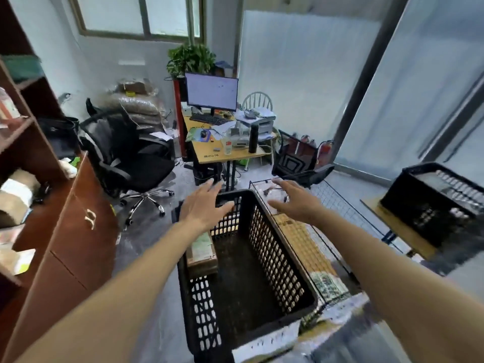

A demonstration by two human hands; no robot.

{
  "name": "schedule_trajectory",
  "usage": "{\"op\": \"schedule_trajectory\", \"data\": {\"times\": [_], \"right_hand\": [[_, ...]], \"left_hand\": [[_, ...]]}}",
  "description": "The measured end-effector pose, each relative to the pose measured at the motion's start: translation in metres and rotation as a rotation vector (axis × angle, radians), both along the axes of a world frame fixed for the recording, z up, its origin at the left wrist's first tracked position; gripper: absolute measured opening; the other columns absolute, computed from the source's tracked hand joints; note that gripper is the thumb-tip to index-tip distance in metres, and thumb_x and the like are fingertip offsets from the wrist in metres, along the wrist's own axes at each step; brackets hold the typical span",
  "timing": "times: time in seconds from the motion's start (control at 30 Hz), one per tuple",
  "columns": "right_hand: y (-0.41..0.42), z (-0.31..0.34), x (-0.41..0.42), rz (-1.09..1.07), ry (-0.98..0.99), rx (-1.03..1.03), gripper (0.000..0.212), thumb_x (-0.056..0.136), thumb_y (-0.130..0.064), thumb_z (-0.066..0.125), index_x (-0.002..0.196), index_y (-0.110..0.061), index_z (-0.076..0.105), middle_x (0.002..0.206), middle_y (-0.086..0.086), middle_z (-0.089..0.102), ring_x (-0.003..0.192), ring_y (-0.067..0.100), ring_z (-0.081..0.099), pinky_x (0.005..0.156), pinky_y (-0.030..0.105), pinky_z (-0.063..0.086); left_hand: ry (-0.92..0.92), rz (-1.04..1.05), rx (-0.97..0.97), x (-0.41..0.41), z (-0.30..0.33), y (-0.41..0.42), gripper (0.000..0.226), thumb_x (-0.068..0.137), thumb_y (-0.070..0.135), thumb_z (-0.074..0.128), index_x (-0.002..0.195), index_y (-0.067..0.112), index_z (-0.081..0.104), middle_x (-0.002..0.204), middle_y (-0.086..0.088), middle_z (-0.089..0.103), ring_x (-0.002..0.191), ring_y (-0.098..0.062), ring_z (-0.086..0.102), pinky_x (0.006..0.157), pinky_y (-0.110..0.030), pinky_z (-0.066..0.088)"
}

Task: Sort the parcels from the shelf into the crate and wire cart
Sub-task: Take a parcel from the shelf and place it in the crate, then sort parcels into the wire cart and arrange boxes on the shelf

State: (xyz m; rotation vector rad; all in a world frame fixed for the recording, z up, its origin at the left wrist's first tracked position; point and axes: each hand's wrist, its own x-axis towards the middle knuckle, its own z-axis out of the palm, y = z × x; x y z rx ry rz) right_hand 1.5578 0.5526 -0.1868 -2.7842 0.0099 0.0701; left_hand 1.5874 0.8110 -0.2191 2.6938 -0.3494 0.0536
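Note:
A black perforated crate (275,260) stands on the floor in front of me, with one brown parcel (201,254) lying against its left wall. To its right is the wire cart (337,205), holding a flat yellowish parcel (301,239) and a clear-wrapped one (272,192) at its far end. My left hand (203,204) hovers over the crate's far left corner, fingers spread and empty. Over the cart's far end my right hand (296,201) is also spread and holds nothing. The brown shelf (23,142) at left holds several parcels (15,203).
A brown cabinet (76,247) juts out beside the shelf. A black office chair (131,158) and a cluttered desk (222,148) with a monitor stand behind the crate. A second black crate (440,203) sits on a low stand at right.

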Motion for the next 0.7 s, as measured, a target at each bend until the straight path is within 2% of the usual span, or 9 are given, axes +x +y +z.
{"op": "schedule_trajectory", "data": {"times": [0.13, 0.23, 0.4, 0.7], "right_hand": [[-0.034, 0.062, -0.093, -0.082, -0.117, -0.059, 0.074, 0.094, -0.063, 0.057, 0.158, -0.040, 0.027, 0.163, -0.006, 0.032, 0.144, 0.022, 0.040, 0.112, 0.044, 0.040], [-0.059, 0.095, -0.189, -0.203, -0.168, -0.102, 0.073, 0.096, -0.061, 0.056, 0.159, -0.037, 0.026, 0.164, -0.004, 0.031, 0.144, 0.024, 0.040, 0.112, 0.044, 0.040], [-0.103, 0.127, -0.381, -0.417, -0.233, -0.176, 0.075, 0.095, -0.063, 0.056, 0.159, -0.039, 0.024, 0.166, -0.007, 0.025, 0.148, 0.021, 0.034, 0.114, 0.046, 0.039], [-0.157, 0.186, -0.738, -0.890, -0.203, -0.347, 0.075, 0.096, -0.066, 0.050, 0.160, -0.041, 0.020, 0.169, -0.005, 0.020, 0.151, 0.023, 0.030, 0.119, 0.046, 0.034]], "left_hand": [[-0.107, -0.171, 0.005, -0.053, 0.061, -0.054, 0.080, 0.096, 0.072, 0.041, 0.161, 0.028, 0.024, 0.168, 0.001, 0.022, 0.153, -0.023, 0.024, 0.122, -0.046, 0.028], [-0.177, -0.292, -0.029, -0.116, 0.092, -0.096, 0.081, 0.094, 0.073, 0.043, 0.159, 0.028, 0.028, 0.166, 0.001, 0.027, 0.151, -0.024, 0.028, 0.120, -0.046, 0.030], [-0.234, -0.569, -0.085, -0.261, 0.125, -0.170, 0.082, 0.093, 0.073, 0.047, 0.160, 0.031, 0.026, 0.167, 0.005, 0.023, 0.153, -0.020, 0.024, 0.121, -0.040, 0.025], [-0.284, -1.018, -0.204, -0.548, 0.180, -0.307, 0.077, 0.094, 0.071, 0.046, 0.157, 0.028, 0.034, 0.166, 0.002, 0.028, 0.151, -0.023, 0.028, 0.119, -0.045, 0.031]]}}
